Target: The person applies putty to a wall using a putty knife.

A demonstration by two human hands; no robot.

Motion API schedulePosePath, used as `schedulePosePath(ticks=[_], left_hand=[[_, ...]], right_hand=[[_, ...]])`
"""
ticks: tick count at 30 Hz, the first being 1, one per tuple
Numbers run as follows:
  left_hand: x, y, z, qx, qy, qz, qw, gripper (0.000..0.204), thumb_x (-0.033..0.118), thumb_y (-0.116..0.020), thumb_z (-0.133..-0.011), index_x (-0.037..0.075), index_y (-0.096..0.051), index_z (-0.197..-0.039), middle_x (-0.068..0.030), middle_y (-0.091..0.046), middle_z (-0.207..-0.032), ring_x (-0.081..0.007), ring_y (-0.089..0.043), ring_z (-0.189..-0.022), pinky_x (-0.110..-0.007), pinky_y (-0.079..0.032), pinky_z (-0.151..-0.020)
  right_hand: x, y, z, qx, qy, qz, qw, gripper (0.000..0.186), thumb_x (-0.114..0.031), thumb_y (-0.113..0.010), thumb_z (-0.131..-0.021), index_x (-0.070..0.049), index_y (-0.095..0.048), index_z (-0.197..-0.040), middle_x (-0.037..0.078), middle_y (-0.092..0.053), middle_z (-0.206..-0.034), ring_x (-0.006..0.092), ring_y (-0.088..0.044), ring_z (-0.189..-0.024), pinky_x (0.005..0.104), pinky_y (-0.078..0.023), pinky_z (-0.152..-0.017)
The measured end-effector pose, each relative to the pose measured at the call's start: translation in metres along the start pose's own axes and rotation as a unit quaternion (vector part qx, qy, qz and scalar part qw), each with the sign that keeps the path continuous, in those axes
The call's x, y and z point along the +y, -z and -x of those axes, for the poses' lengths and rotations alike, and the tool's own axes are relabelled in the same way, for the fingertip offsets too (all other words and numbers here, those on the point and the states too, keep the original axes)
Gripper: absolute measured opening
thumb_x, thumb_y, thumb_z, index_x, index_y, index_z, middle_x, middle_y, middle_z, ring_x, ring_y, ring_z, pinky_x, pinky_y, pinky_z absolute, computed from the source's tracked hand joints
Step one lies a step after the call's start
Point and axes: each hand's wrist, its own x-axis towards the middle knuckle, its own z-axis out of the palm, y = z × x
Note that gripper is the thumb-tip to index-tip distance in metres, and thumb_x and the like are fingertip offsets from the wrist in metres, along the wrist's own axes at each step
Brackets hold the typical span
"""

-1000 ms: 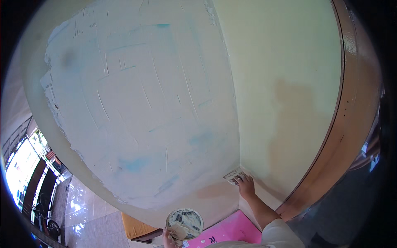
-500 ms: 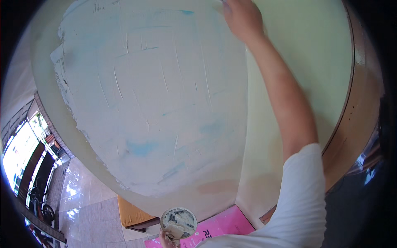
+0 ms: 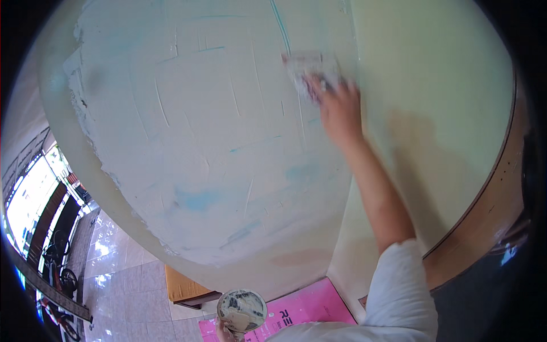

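Pressing a flat, putty-smeared scraper blade (image 3: 310, 71) against the white patch of wet filler on the pale wall (image 3: 188, 142), the right hand (image 3: 340, 111) grips it tight. The left hand (image 3: 225, 330), low down, holds a round putty-caked board (image 3: 242, 309). Pushing unevenly could leave ridges; tipping the board could drop putty on the tiled floor (image 3: 125, 285).

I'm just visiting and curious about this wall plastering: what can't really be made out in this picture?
All in the head view:
- The putty knife in the right hand: motion-blurred, so its edge and its load are unclear.
- The left hand: cut off by the lower edge; only part shows under the round plaster pan.
- The pink sheet on the floor: partly covered by the white sleeve.
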Motion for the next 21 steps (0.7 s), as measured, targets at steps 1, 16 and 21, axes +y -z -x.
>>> schedulePosePath(ticks=[1, 16, 21], left_hand=[[0.001, -0.001, 0.0, 0.01, 0.006, -0.002, 1.0, 0.043, 0.03, -0.048, -0.091, 0.009, -0.049, -0.128, -0.0102, -0.058, -0.116, -0.0251, -0.057, -0.106, -0.041, -0.049, -0.091], [-0.007, -0.004, -0.043, 0.006, 0.011, -0.07, 0.997, 0.051, 0.029, -0.053, -0.087, 0.012, -0.044, -0.134, -0.01, -0.058, -0.113, -0.0239, -0.059, -0.102, -0.041, -0.052, -0.088], [-0.02, 0.027, -0.05, -0.017, 0.009, -0.064, 0.998, 0.061, 0.027, -0.061, -0.084, 0.015, -0.04, -0.14, -0.0133, -0.057, -0.118, -0.0291, -0.059, -0.106, -0.045, -0.054, -0.088]], right_hand=[[-0.01, -0.002, 0.041, -0.016, -0.014, -0.042, 0.999, 0.061, -0.002, -0.056, -0.077, -0.026, -0.053, -0.132, 0.011, -0.054, -0.121, 0.0378, -0.048, -0.105, 0.0469, -0.037, -0.094], [-0.089, 0.043, 0.406, -0.31, -0.179, -0.142, 0.923, 0.058, -0.006, -0.066, -0.068, -0.022, -0.058, -0.123, 0.013, -0.053, -0.117, 0.0364, -0.047, -0.109, 0.0495, -0.037, -0.096], [-0.028, 0.033, 0.265, -0.156, -0.147, -0.111, 0.971, 0.055, -0.006, -0.062, -0.07, -0.02, -0.058, -0.122, 0.015, -0.055, -0.115, 0.0398, -0.047, -0.106, 0.0525, -0.037, -0.093]])
